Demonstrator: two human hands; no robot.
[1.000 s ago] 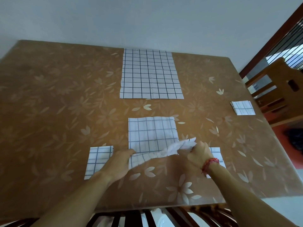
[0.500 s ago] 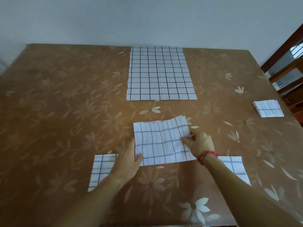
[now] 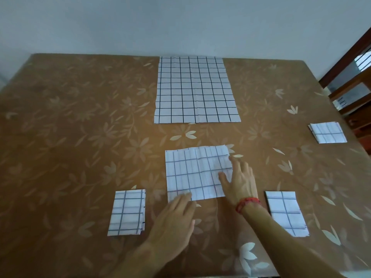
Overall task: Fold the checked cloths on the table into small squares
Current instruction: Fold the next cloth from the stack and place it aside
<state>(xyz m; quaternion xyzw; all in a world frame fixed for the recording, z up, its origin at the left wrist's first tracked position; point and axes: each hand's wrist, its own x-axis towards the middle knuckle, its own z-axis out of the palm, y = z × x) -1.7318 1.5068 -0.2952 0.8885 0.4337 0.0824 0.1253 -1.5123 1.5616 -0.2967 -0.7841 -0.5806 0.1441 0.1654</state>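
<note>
1. Your left hand (image 3: 174, 223) lies flat, fingers (image 3: 183, 199) straight, tips touching the near left corner of the half-folded cloth (image 3: 192, 171).
2. That cloth sits mid-worktop (image 3: 80, 137), its long axis running left to right.
3. Your right hand (image 3: 240, 182) presses flat on its right end, fingers spread; that end probably folds leftward next.

Left hand (image 3: 172, 223) and right hand (image 3: 241, 181) were bare, forearms (image 3: 277, 237) too; thin red band (image 3: 248, 203) circled right wrist, possibly braided thread.

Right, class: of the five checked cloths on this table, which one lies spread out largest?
The far cloth at the table's back edge: untouched and widest, with the most grid squares showing. The others are smaller, folded.
</note>
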